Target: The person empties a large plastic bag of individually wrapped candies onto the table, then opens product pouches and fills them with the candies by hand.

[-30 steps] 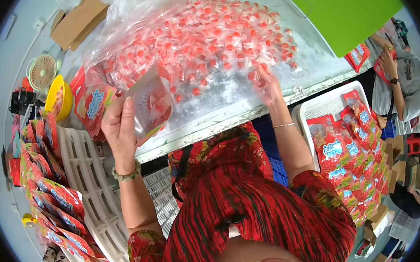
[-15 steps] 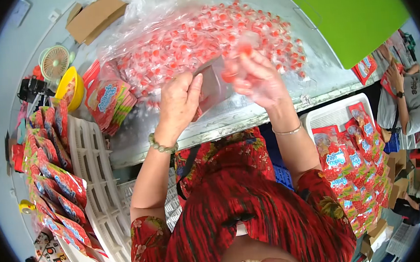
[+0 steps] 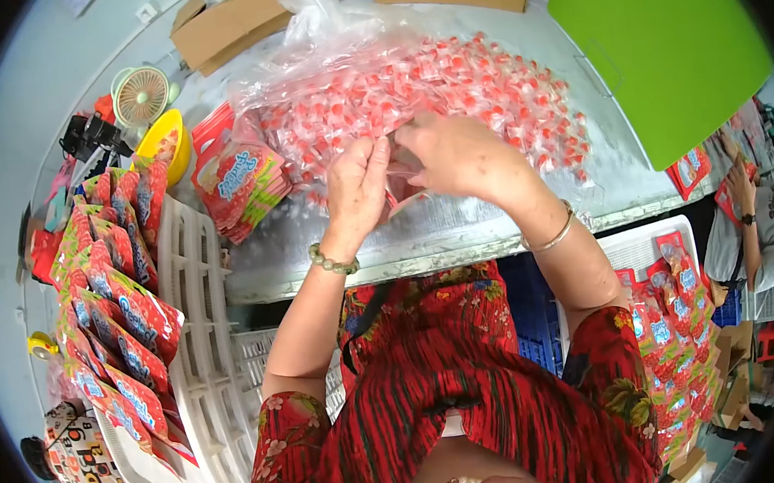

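My left hand grips the edge of a small clear-and-red pouch, just above the front of the table. Bent over the pouch's opening is my right hand; its fingertips are partly hidden there, and what they hold cannot be made out. Behind both hands spreads a wide pile of small wrapped red candies, partly under clear plastic film. A fanned stack of printed red pouches lies on the table left of my left hand.
Filled red pouches stand on stacked white trays at left. A yellow bowl and fan are behind them. A green board and a tray of pouches are at right, near a co-worker's arm.
My right hand has gone from the candy pile to the pouch, with red candy seen in it on the way. My left hand has carried the pouch rightward to meet it.
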{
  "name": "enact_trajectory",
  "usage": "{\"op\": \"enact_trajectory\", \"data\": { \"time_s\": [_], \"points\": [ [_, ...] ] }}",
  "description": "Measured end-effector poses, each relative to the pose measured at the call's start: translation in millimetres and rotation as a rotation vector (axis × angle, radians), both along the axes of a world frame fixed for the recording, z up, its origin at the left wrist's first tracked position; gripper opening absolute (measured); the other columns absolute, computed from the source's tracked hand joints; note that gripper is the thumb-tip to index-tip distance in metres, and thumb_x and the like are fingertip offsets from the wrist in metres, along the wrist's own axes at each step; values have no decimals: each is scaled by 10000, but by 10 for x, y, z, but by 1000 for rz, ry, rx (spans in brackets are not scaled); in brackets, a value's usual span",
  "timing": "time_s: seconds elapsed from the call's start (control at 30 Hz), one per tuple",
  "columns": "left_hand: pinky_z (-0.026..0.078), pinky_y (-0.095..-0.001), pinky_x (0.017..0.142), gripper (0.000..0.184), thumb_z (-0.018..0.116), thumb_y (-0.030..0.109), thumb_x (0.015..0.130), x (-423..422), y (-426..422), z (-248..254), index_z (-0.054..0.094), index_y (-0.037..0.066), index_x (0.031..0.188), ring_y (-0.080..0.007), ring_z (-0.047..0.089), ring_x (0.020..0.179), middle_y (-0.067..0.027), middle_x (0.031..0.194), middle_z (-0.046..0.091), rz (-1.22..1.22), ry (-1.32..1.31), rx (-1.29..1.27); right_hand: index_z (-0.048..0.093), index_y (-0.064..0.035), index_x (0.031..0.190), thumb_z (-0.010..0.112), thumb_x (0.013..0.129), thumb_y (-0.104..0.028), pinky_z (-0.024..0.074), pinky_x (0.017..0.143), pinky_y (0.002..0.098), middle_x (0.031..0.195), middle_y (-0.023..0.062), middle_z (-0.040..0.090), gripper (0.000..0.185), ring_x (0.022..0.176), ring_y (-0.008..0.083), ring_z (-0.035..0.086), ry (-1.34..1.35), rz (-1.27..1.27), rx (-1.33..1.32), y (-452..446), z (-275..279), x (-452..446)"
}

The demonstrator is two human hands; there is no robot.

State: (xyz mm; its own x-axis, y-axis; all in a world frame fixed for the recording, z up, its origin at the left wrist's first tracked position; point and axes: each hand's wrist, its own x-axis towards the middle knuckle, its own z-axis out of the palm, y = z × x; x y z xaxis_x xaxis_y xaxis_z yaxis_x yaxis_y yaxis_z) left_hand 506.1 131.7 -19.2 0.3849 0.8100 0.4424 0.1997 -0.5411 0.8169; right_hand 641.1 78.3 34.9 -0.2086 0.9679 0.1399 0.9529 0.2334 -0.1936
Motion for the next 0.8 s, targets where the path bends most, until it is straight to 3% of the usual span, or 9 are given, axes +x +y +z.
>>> {"op": "enact_trajectory", "data": {
  "time_s": [0.13,0.2,0.3,0.4,0.47,0.57,0.63,0.67,0.8],
  "points": [
    [332,-302,465,311,448,229,805,-10,39,14,435,0,595,-146,383,477,-88,506,413,26,-52,-23,543,-16,775,551,658,-166,433,578,328,753,130,530,191,680,251,538,187,90,-27,152,205,91],
    [333,-300,466,308,449,227,805,-33,59,13,435,-2,599,-140,385,481,-84,514,418,34,-65,-68,543,-14,773,543,679,-159,421,552,301,687,121,523,173,630,215,530,564,-21,178,198,216,60],
    [331,-291,464,297,448,217,809,2,80,-35,444,-1,607,-117,385,491,-69,525,431,20,-100,-119,523,-11,731,525,734,-196,410,558,308,636,107,507,185,591,210,501,722,-70,533,306,73,-177],
    [305,-239,445,303,439,195,822,76,6,44,422,10,583,-65,344,506,2,520,407,-1,-421,-342,503,-2,749,489,762,-224,400,644,315,717,115,500,224,699,235,493,592,-36,583,325,-42,-270],
    [294,-231,440,300,442,192,822,20,52,11,414,16,580,-58,329,506,18,521,389,33,-372,-276,492,21,774,462,775,-239,384,666,364,773,149,474,262,746,295,478,668,64,548,266,-14,-273],
    [265,-211,428,293,460,184,816,22,81,-24,403,31,573,-39,296,506,47,522,350,45,-421,-213,511,7,772,499,738,-237,391,677,379,762,132,495,246,746,290,489,697,153,458,133,94,-109],
    [256,-203,427,293,476,178,807,24,8,52,401,39,561,-34,284,505,58,520,343,39,-525,-296,544,-11,801,534,722,-234,401,685,329,779,111,533,237,781,249,504,376,270,359,-38,152,-95],
    [251,-195,430,297,490,176,799,30,-111,191,395,40,552,-32,285,504,61,522,341,52,-533,-445,547,-7,753,560,665,-164,410,661,328,753,114,529,181,752,264,501,118,198,162,-111,167,-103],
    [249,-188,434,276,512,165,786,40,-239,125,425,43,555,-33,297,494,56,525,364,-46,-536,-295,523,2,674,534,564,-35,414,658,334,710,114,515,116,713,268,489,70,172,463,-274,101,-11]
  ]
}}
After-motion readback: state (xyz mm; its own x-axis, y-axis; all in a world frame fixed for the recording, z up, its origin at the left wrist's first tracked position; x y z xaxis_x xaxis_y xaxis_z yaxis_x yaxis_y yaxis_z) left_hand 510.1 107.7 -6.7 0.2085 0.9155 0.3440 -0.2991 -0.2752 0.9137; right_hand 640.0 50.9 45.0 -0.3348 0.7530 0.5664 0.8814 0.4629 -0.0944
